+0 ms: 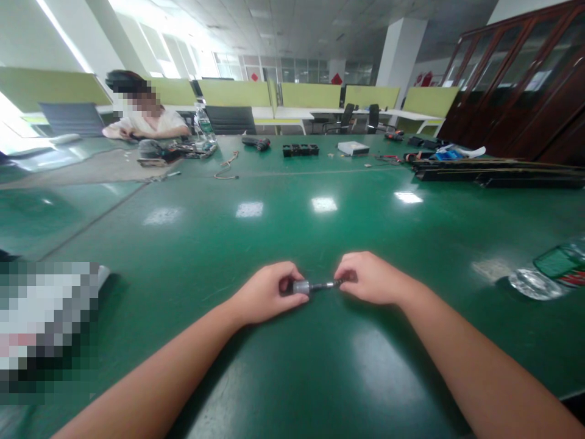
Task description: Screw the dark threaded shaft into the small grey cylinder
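Tool (320, 286) at the near middle of the table (283, 228) looks stiff, light, perhaps slick; left hand (265, 294) pinches its thick left end, likely the surest hold, right hand (371, 279) its thin right end.

Open-plan office: yellow-green partitions (311, 96), white desks (286, 114), dark chairs (231, 120), pale column (397, 52), tall glass-door cabinet (516, 73). Workshop-ish too: big green table (283, 225) bears loose hardware, e.g. long black strips (493, 175), black block (300, 150), cord (226, 177).
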Motion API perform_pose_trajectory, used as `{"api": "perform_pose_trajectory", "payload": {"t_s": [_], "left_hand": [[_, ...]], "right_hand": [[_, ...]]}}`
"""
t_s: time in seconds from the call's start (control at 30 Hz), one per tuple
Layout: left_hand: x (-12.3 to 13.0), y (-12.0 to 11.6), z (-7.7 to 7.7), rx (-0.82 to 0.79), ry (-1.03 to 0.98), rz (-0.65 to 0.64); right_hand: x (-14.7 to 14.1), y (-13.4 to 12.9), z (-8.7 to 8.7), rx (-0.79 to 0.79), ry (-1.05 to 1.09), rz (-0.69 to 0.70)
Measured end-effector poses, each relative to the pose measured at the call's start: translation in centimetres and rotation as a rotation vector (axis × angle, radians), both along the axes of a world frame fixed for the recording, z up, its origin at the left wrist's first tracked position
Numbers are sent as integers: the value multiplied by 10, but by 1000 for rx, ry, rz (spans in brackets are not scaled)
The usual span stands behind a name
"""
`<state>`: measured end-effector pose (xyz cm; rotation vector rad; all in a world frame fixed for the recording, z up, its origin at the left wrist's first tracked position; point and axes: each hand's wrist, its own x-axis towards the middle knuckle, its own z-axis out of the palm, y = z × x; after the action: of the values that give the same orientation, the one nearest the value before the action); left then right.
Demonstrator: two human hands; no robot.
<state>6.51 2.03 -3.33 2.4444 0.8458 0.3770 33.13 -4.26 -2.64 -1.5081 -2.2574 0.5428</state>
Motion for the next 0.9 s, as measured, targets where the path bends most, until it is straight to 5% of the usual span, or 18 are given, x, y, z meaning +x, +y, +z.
{"api": "perform_pose_trajectory", "payload": {"t_s": [0.47, 0.9], "left_hand": [[0, 0, 1, 8, -9, -6], [1, 0, 0, 14, 5, 5]], "right_hand": [[-26, 4, -27, -140, 469, -1], [-34, 2, -19, 48, 250, 21]]}}
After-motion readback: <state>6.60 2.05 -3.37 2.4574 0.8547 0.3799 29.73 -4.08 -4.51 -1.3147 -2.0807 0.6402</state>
